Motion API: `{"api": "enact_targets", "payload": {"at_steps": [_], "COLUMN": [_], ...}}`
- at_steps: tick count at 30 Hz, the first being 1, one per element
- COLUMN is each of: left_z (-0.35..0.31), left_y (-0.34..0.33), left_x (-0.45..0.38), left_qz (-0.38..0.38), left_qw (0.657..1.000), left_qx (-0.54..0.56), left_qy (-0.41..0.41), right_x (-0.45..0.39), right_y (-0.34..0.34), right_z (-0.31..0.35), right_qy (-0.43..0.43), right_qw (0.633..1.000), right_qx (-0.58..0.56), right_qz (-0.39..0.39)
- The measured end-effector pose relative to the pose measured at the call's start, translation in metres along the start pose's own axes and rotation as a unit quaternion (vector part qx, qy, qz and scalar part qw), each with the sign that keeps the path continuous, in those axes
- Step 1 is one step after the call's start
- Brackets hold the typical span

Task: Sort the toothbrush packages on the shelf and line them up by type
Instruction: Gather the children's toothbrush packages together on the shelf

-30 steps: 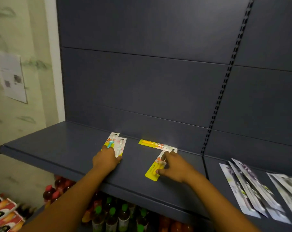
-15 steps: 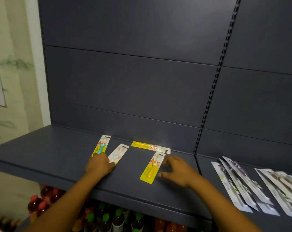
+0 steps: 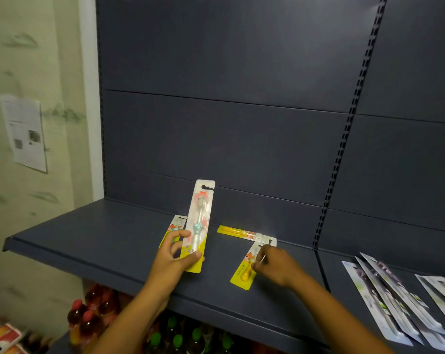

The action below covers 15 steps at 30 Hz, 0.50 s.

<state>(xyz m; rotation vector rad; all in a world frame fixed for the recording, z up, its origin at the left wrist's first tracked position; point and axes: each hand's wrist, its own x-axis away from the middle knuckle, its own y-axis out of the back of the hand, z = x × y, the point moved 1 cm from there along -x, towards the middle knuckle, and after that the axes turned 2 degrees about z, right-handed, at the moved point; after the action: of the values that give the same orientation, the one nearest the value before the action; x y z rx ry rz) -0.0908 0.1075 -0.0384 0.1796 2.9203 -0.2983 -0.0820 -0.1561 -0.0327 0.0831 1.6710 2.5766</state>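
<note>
My left hand (image 3: 174, 256) pinches the bottom end of a pink-and-white toothbrush package (image 3: 199, 222), holding it upright above the dark grey shelf (image 3: 94, 241), thumb in front and fingers curled behind. Another package (image 3: 174, 227) lies flat just behind it, mostly hidden. My right hand (image 3: 277, 267) pinches a yellow toothbrush package (image 3: 247, 268) lying on the shelf; a second yellow one (image 3: 238, 231) lies crosswise behind it. Grey-white packages (image 3: 390, 300) fan out on the next shelf section to my right.
</note>
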Motion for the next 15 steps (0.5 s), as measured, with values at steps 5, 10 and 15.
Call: {"api": "enact_targets", "payload": {"at_steps": [5,10,15], "left_z": [-0.009,-0.013,-0.014], "left_y": [-0.011,-0.020,-0.028], "left_x": [0.011,0.019,0.026], "left_qz": [0.004,0.015,0.036], "left_qw": [0.997,0.993,0.992], "left_qx": [-0.027,-0.040,-0.036], "left_qy": [-0.076,-0.106,-0.115], "right_x": [-0.001,-0.007,-0.015], "right_y": [-0.008,-0.027,-0.045], "right_z": [0.004,0.008,0.012], "right_qy": [-0.050,-0.101,-0.141], "right_qw": [0.998,0.995,0.989], "right_qx": [0.026,0.027,0.012], "right_qz": [0.014,0.004,-0.040]}}
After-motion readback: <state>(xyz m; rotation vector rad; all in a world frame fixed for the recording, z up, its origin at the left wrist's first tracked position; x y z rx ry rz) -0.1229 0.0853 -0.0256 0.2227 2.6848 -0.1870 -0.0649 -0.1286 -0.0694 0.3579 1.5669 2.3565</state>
